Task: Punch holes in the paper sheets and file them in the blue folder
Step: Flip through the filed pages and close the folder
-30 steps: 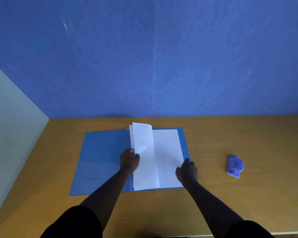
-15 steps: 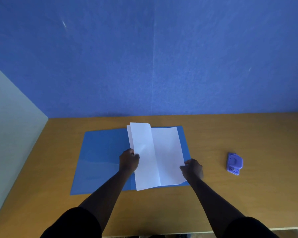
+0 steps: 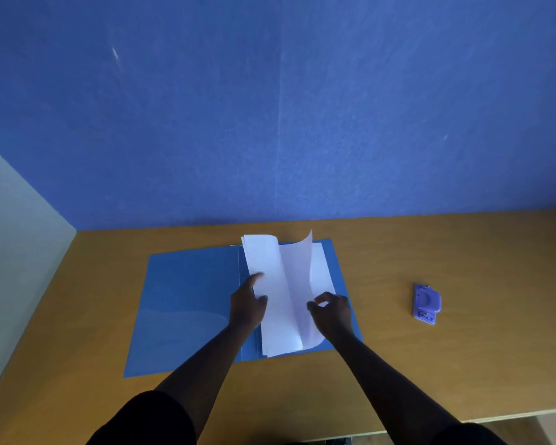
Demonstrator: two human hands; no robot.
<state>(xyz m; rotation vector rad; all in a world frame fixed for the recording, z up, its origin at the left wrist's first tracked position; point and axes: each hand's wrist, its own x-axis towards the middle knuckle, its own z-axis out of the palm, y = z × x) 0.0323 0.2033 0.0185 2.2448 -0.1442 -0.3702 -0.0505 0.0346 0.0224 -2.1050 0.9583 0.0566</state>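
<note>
The blue folder lies open on the wooden table. A stack of white paper sheets rests on its right half beside the spine, with the sheets' left part curled over. My left hand presses on that curled part with its index finger stretched out. My right hand pinches the right edge of the top sheet, which stands lifted and bent upward. The purple hole punch sits alone on the table to the right, well apart from both hands.
A blue wall rises directly behind the table. A pale grey panel closes off the left side. The table's front edge runs along the bottom right.
My right hand has taken hold of the top sheet's right edge and lifted it, so the sheet now curls upward. My left index finger has stretched out over the sheets.
</note>
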